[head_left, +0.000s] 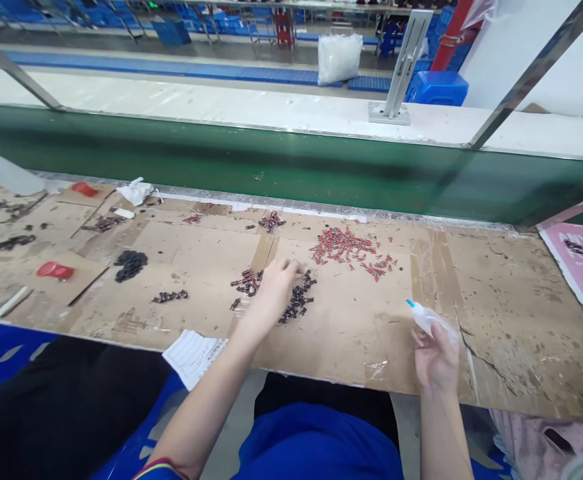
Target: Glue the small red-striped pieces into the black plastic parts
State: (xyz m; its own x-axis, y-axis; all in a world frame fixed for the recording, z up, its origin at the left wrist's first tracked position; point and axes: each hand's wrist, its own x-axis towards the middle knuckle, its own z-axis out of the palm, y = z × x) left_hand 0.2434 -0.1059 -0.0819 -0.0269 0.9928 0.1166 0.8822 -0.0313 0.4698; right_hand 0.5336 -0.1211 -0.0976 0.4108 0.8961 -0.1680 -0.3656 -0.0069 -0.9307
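My left hand [276, 287] is over the cardboard-covered bench, fingers curled down at the edge of a pile of small black parts [299, 299]. Whatever its fingertips pinch is too small to make out. Just left of that hand lies a cluster of dark red-and-black parts [247, 283]. My right hand [436, 353] is wrapped round a translucent squeeze bottle [431, 321] with a blue tip, tilted up and to the left above the bench. Beyond both hands is a spread of small red pieces [344, 245].
Further left are a pile of black discs [130, 265], a short row of dark parts [170, 297] and a red lid-like dish [55, 270]. A paper slip [194, 357] overhangs the front edge. A green barrier [251, 167] runs along the back. People sit on both sides.
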